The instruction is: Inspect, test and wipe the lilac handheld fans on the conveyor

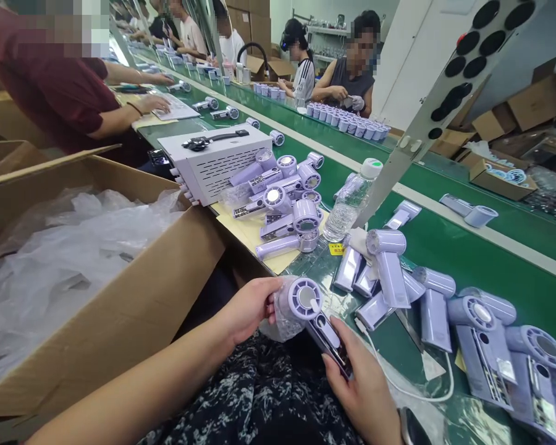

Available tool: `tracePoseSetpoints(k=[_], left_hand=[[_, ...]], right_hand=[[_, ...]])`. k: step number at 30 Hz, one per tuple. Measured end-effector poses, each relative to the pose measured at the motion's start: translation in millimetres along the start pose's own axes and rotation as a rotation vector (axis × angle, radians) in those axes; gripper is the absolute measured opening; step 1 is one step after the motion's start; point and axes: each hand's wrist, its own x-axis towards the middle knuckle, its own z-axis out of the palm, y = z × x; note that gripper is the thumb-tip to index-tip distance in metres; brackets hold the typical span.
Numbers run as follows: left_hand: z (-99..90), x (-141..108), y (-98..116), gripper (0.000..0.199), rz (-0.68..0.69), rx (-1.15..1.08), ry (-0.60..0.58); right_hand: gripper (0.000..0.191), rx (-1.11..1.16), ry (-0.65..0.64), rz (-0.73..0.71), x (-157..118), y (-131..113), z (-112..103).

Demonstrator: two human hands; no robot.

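Note:
Above my lap, a lilac handheld fan (306,299) is held between both hands. My left hand (257,304) pinches a clear plastic bag (285,321) beside the round fan head. My right hand (359,377) grips the fan's handle, whose open side shows dark inner parts. To the right, several lilac fans (389,266) lie piled on the green table, with a white cable (414,390) curving in front of them. More fans (282,216) are heaped on yellow paper ahead.
A cardboard box (185,278) of plastic bags stands at the left. A water bottle (349,201) and a white metal case (222,154) stand ahead, near a slanted post (398,161). Several people sit along the green line, one in a maroon shirt (50,93) at left.

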Motion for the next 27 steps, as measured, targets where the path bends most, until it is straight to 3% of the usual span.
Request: tracePoseSetpoints(k=[2, 5, 8, 13, 16, 18, 20, 23, 25, 27], left_hand=[[-3.6, -2, -3, 0.048, 0.012, -0.002, 0.024], [-13.7, -7, -5, 0.059, 0.165, 0.148, 0.076], [-24.5, -12, -4, 0.058, 0.325, 0.395, 0.073], [-32.4, -15, 1, 0.057, 0.433, 0.578, 0.002], [-32.2, -14, 5, 0.054, 0.531, 0.800, -0.014], [-29.8, -15, 5, 0.052, 0.675, 1.062, 0.016], [-25.2, -17, 3, 0.053, 0.911, 1.333, 0.038], [-17.4, -24, 2, 0.053, 1.241, 1.567, -0.023], [-14.9, -29, 6, 0.051, 1.341, 1.624, -0.085], [-16.2, -34, 12, 0.050, 1.371, 1.649, -0.095]], right_hand=[[0.043, -0.049, 0.059, -0.040, 0, -2, 6], [0.042, -0.077, 0.086, -0.066, 5, -8, 9], [0.041, -0.073, 0.026, -0.096, 11, -12, 11], [0.042, -0.113, -0.028, -0.122, 14, -11, 18], [0.044, -0.157, -0.043, -0.107, 15, -14, 20], [0.046, -0.200, -0.055, -0.119, 17, -19, 19], [0.048, -0.255, -0.071, -0.142, 21, -27, 18], [0.052, -0.353, -0.136, -0.163, 28, -41, 15], [0.051, -0.318, -0.175, -0.123, 34, -48, 11], [0.045, -0.069, -0.171, 0.040, 40, -50, 3]])
